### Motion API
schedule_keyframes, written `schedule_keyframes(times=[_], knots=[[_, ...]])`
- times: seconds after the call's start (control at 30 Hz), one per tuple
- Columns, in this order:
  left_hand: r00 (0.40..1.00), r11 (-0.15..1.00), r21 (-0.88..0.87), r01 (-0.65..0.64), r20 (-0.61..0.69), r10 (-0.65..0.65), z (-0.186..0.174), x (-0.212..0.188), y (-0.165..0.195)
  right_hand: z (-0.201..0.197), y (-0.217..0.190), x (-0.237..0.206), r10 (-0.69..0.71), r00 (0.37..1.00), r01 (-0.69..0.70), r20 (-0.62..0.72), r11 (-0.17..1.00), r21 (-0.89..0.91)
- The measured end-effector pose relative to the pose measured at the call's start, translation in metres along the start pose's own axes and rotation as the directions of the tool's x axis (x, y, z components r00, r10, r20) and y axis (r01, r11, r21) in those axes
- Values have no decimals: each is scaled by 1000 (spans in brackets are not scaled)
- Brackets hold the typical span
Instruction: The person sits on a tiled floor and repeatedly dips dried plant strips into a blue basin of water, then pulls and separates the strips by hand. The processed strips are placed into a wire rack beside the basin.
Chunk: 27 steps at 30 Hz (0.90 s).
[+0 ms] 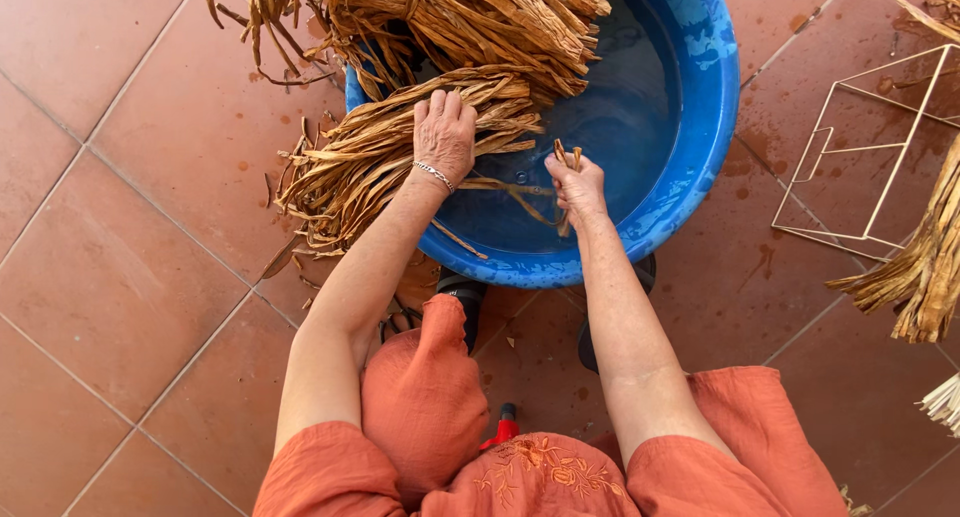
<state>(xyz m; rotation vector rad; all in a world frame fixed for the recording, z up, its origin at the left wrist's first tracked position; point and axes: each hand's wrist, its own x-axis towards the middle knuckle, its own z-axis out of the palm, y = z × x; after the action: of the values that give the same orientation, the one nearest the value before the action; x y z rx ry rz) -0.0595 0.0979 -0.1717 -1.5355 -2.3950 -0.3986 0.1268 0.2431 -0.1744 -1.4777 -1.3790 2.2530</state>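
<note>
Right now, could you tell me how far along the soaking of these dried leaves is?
Done: water is in the blue tub. In hand: the left hand presses a leaf bundle lying over the rim, and the right hand grips a few strands. Left: another bundle lies on the tiled floor beside a wire frame.

Open water in the blue tub's (700,147) right half — left crowded with dried leaf bundles (400,147).
</note>
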Motion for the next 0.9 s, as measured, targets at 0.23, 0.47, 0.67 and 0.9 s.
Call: schedule_keyframes(times=[0.23,0.47,0.67,0.9], knots=[[943,768,-552,325,246,-222,-14,-14,55,17,-15,-19,-166,966,47,196,863,502],[897,588,-681,438,379,-229,-27,-36,87,4,-20,-19,-287,956,212,60,818,535],[802,444,-683,580,574,-165,-26,-31,90,-4,-22,-20,-360,932,294,42,820,491],[819,428,-709,560,553,-156,-13,12,103,3,-42,-42,-308,943,242,124,893,379]])
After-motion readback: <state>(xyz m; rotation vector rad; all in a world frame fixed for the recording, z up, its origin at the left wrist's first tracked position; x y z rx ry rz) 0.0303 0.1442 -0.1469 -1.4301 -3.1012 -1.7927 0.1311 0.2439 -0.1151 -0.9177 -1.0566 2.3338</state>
